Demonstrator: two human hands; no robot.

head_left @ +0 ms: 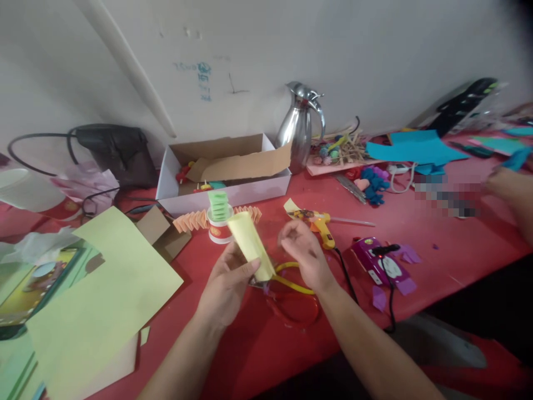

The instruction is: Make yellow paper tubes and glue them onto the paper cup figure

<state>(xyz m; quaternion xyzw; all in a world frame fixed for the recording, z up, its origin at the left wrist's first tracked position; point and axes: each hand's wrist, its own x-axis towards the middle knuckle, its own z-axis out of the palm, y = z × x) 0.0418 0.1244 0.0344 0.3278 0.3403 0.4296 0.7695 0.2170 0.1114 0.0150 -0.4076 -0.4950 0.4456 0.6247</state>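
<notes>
My left hand point(227, 280) is closed around a rolled tube of pale yellow paper point(252, 244), its thumb pressed on the lower part. To the right of the tube, my right hand point(303, 253) is raised with loosely bent fingers and nothing visible in them; it does not touch the paper. Under the hands lie scissors with one yellow and one red handle point(293, 322). Just behind the tube stands a small red and white paper cup point(220, 230) with a folded green strip point(219, 205) on top and orange folded strips point(191, 221) at its sides.
A yellow glue gun point(321, 225) lies beyond my right hand, near a purple box point(377, 264) with a plugged-in cord. Behind are an open cardboard box point(225, 191) and a steel jug point(295, 128). Yellow-green paper point(120, 289) covers the left; another person's hand point(506, 186) is at right.
</notes>
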